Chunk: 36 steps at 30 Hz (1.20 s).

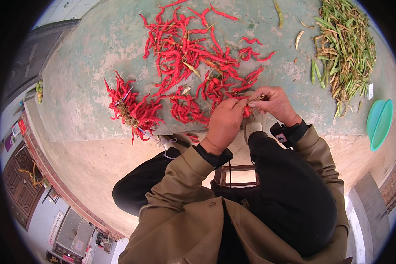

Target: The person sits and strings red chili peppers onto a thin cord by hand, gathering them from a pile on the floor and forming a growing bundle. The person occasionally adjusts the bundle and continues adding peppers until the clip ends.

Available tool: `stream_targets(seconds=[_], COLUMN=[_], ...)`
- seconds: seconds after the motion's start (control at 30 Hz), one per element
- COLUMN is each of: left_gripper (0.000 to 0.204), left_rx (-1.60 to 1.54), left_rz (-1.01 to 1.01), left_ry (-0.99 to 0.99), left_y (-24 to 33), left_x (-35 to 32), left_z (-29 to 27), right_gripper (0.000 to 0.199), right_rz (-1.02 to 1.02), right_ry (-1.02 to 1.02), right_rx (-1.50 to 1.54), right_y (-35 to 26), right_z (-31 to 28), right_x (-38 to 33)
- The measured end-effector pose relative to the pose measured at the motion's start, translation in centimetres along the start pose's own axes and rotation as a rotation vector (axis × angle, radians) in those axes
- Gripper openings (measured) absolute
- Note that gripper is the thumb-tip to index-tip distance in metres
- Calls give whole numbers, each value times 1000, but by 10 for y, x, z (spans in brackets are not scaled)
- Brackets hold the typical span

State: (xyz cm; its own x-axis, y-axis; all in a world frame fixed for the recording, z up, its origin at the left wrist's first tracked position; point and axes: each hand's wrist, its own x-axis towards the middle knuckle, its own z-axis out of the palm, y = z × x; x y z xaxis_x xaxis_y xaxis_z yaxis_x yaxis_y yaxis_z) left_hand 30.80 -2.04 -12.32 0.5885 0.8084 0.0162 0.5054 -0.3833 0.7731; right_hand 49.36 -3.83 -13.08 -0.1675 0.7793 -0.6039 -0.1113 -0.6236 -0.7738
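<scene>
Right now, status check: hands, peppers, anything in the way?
Right hand pinching a thin brown stem; left hand alongside, grip hidden. Loose red peppers spread ahead, tied bunch to the left. Nothing seen blocking the hands.

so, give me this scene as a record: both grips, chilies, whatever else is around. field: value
left grip: fingertips at a red chili, hold partly hidden
right grip: pinching what looks like a thin brownish stem
loose chilies: red, spread on worn green surface
bundle: red chilies gathered at their stems, left of both grips
pods: green and tan pile, right
basin: teal, far right
</scene>
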Motion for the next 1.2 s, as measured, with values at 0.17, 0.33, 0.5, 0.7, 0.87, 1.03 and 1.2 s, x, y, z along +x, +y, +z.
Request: stream_targets(seconds=[0.17, 0.33, 0.5, 0.7, 0.87, 1.03, 1.2], left_gripper=[29, 19, 17, 18, 15, 15, 18], left_rx=[255, 14, 117, 181, 246, -48, -180], left_rz=[86, -97, -453, -494, -406, -150, -177], left_ry=[-64, 51, 229, 204, 225, 253, 211], left_y=[3, -31, -96, -114, -110, -56, -14], left_x=[-2, -2, 8, 9, 12, 7, -5], left_z=[8, 2, 3, 26, 15, 11, 14], right_gripper=[6, 7, 7, 3, 5, 13, 17], right_rz=[-2, -5, -28, 41, 85, 34, -42], right_ry=[2, 57, 87, 14, 5, -14, -76], right_rx=[-65, -123, -139, -99, -127, -79, -62], right_y=[-1, -5, -6, -2, -3, -6, -5], right_z=[1, -8, -20, -22, -20, -5, 11], right_x=[-1, -4, -12, -18, -9, 7, 14])
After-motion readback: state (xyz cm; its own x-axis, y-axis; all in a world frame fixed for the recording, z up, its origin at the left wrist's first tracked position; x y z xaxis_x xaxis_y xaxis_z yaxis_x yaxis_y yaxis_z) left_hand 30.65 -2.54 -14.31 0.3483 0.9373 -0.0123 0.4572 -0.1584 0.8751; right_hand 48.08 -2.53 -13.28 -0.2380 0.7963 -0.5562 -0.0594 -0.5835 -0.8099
